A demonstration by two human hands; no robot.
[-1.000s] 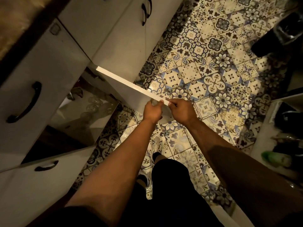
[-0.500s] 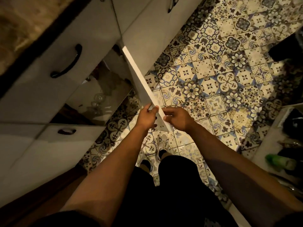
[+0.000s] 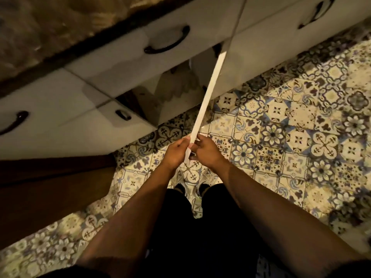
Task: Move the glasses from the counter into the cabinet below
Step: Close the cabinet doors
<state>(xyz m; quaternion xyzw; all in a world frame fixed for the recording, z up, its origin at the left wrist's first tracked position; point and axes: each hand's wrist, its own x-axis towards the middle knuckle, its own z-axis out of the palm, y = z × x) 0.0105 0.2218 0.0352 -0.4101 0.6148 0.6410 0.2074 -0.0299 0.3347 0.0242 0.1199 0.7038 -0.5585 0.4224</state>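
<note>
Both hands meet on the free end of the open cabinet door (image 3: pixel 206 101) — left hand (image 3: pixel 176 151) and right hand (image 3: pixel 204 150) pinch its white edge from opposite sides, fingers curled. Head view: cabinet (image 3: pixel 176 87) interior, beyond the hands, is too blurred to make out glasses. Desk (image 3: pixel 50 27) lies farther up-left; patterned floor (image 3: pixel 291 127) right of the hands.

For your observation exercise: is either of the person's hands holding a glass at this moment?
No: the left hand and right hand both grip the free edge of the open cabinet door, and neither holds a glass.
</note>
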